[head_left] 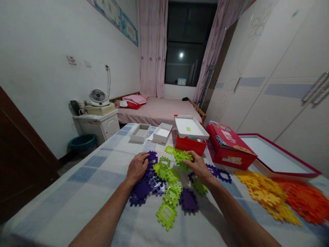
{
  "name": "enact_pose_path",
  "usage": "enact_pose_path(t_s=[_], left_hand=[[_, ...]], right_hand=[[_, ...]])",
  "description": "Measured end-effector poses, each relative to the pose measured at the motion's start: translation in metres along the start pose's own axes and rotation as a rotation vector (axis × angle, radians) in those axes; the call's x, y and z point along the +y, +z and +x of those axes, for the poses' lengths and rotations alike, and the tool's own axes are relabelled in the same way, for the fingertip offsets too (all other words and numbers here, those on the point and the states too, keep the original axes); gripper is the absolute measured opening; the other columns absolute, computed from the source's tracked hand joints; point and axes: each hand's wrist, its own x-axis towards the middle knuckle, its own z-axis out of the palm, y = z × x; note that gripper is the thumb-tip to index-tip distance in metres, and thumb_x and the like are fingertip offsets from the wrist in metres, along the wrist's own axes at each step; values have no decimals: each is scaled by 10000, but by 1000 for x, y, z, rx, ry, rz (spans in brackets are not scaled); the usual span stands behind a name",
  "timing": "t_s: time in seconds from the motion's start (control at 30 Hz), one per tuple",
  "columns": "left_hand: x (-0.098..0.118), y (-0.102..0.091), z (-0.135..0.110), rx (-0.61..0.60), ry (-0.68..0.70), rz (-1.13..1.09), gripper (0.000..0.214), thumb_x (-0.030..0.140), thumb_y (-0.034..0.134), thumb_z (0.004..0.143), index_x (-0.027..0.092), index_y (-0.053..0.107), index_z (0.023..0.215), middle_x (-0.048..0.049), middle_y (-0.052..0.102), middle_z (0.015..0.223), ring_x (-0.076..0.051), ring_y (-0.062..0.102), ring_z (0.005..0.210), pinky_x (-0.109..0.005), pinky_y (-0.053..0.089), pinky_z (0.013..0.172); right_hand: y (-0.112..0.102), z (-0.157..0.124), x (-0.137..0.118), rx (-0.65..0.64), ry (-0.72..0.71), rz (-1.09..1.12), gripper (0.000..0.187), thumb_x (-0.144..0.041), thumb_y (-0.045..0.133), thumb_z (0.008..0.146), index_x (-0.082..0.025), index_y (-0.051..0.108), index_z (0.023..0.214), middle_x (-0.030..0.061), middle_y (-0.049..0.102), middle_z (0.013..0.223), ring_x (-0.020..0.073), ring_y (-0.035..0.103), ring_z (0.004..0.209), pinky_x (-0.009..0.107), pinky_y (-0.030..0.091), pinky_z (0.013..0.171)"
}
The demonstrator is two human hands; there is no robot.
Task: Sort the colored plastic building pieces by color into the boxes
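Flat plastic interlocking tiles with toothed edges lie heaped on the tablecloth. My left hand (138,167) is at the left of the heap, its fingers curled over a purple interlocking tile (152,157). Across from it, my right hand (198,166) pinches a lime green interlocking tile (182,157) between thumb and fingers. Between the hands are more green tiles (162,171), some with window cut-outs. A green window tile (167,214) lies nearest me. Purple tiles (140,192) lie beneath the left forearm's inner side, and a single purple tile (189,200) lies right of the green ones.
Yellow tiles (267,195) and orange tiles (304,199) are piled at the right. Behind stand two small white boxes (141,133), a white lid (191,127) on a red box (190,145), a larger red carton (228,145) and a big shallow lid (279,154).
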Motion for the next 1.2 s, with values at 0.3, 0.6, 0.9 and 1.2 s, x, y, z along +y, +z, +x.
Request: enact_pose_path(t_s=[0.3,0.6,0.9,1.2], left_hand=[[6,-6,0,11,-32,-38,358,227,407,850,169,642,1114,-81,651,1119,-215,581,1080,-373,434,1009],[20,-13,1,44,-193,-102,383,238,394,887,152,597,1201,-111,641,1212,-246,603,1109,-393,449,988],[17,-16,4,99,-235,-41,373,226,378,900,118,599,1180,-127,640,1187,-242,587,1114,-375,440,998],[25,-18,2,22,-335,-25,381,239,389,901,144,617,1190,-130,676,1133,-262,617,1069,-378,449,951]], right_hand=[[47,33,-16,161,-95,-243,396,-266,600,732,-182,563,1117,119,560,1172,275,481,1142,428,349,998],[108,26,-46,-171,-222,-700,429,-422,494,893,-129,551,1201,156,609,1161,289,519,1083,414,382,925],[114,46,-54,-149,-164,-768,328,-411,501,893,-163,662,1036,139,647,1041,262,534,1025,347,370,842],[96,42,-58,-300,-198,-793,257,-316,483,880,-144,669,835,89,668,861,189,574,853,263,352,696]])
